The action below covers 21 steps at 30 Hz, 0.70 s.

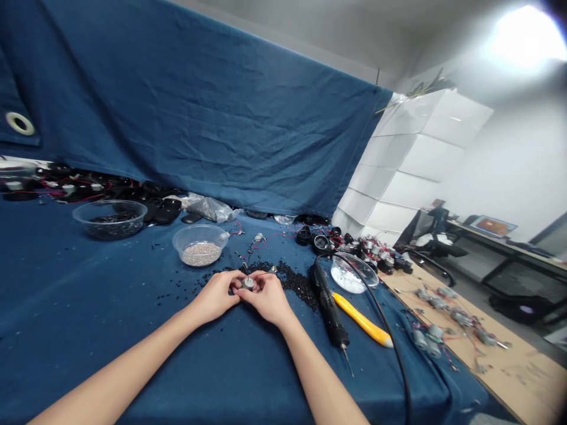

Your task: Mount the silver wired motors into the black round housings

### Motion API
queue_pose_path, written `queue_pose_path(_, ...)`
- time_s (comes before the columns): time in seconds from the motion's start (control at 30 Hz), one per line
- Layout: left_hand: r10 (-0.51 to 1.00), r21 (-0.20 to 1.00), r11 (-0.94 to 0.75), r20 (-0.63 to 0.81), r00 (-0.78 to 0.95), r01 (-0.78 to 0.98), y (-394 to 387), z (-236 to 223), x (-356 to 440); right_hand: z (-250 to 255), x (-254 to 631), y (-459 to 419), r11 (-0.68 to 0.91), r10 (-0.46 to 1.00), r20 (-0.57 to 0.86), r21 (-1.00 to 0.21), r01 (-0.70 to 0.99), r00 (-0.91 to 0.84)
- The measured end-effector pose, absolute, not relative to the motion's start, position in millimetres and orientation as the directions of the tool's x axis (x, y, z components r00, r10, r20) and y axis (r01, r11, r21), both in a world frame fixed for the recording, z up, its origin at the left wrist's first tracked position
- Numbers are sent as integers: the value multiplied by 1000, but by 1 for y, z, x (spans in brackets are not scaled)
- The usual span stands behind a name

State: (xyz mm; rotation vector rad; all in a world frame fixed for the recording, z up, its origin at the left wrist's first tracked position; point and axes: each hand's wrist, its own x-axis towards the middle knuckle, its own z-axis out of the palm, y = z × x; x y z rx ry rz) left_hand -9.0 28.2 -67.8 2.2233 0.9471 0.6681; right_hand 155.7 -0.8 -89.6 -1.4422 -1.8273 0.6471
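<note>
L hand [215, 297] and R hand [266, 298] meet near the middle of the worktop, toward its far edge. Fingers [234, 281] of both hands curl inward, not released, pinching a small silver motor [248, 283] between the tips. Grip looks good: tips only, hands close together, so the motor stays steady and in view. Exact finger placement is partly hidden. A thin red wire [264, 274] runs from near the motor toward the R side.

Black granules [290, 282] lie scattered just past the hands, toward the far edge. Nearby on the blue cloth [84, 307]: a clear bowl of pale pellets [200, 245] beyond the L hand, and a clear bowl of black bits [109, 219] near the far L corner. To the R, an electric screwdriver [328, 304] lies w/ its black cord [390, 336] trailing toward the front edge, beside a yellow utility knife [361, 319]. A clear dish of white bits [349, 274] sits just past the screwdriver. Past the R edge, a cardboard sheet [496, 366] holds more wired motors [460, 319]. Loose black parts and wires [80, 189] line the far edge, against a hanging blue sheet [186, 106].
</note>
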Motion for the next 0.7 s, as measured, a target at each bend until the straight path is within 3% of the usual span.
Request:
queue_pose_path(0.33, 750, 755, -527, 198, 631, 390, 34, -77, -10, -89, 155, -4, 385, 921, 334, -705, 596, -200)
queue_pose_path(0.7, 751, 777, -520, 216, 624, 355, 37, -83, -11, -89, 153, -7, 423, 902, 378, -671, 609, -210)
